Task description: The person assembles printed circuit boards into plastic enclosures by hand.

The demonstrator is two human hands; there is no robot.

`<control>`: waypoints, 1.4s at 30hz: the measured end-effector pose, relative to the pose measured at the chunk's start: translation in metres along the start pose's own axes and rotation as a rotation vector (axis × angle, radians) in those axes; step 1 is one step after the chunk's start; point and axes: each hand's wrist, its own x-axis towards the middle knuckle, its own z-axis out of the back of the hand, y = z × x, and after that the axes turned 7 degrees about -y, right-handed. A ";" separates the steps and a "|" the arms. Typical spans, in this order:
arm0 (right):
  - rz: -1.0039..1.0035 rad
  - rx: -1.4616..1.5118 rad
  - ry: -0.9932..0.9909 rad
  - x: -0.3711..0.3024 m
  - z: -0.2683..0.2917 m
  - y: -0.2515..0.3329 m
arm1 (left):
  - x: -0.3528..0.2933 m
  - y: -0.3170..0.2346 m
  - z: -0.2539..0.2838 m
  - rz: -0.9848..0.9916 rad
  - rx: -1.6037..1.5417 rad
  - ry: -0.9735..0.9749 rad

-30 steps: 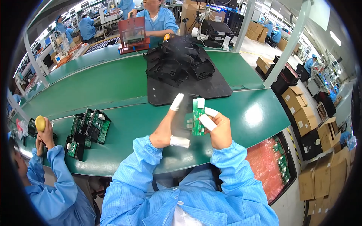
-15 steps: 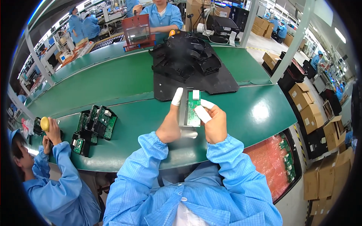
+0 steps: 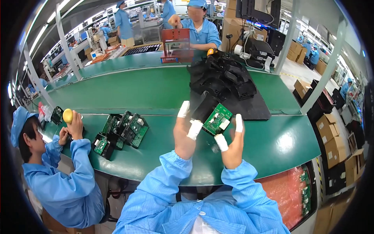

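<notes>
A green circuit board point(image 3: 218, 120) with a white component near its lower right is tilted between my two hands, over the front of the green bench. A blurred dark grey housing point(image 3: 205, 104) shows at its upper left. My left hand point(image 3: 184, 134) holds the board's left side, its white-covered thumb by the left corner. From the right, my right hand point(image 3: 233, 145) grips the lower right side, thumb below and forefinger raised along the edge. White covers are on the fingertips. Some fingers are hidden or blurred.
Black plastic parts point(image 3: 231, 76) are heaped on a black mat point(image 3: 259, 106) beyond my hands. Several boards in black housings point(image 3: 124, 130) stand left, near a co-worker holding a yellow round-ended tool point(image 3: 68, 116). Another person sits opposite behind a red fixture point(image 3: 176, 45). A pink-lined tray point(image 3: 278, 191) lies lower right.
The board has turned from nearly upright to a slant, its white component now at the lower right. My right fingers have moved from its face to its edge. The view has shifted left.
</notes>
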 end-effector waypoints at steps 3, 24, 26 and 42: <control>-0.395 0.689 0.241 0.000 -0.014 -0.019 | -0.003 -0.001 0.003 -0.092 0.034 0.020; -0.675 0.424 0.317 0.009 -0.082 -0.089 | 0.007 0.011 0.038 -0.586 1.128 0.611; -0.815 0.568 0.397 0.010 -0.080 -0.089 | 0.008 0.016 0.043 -0.554 1.179 0.630; -0.675 0.681 0.482 0.016 -0.068 -0.081 | -0.005 0.000 0.030 -0.486 1.153 0.535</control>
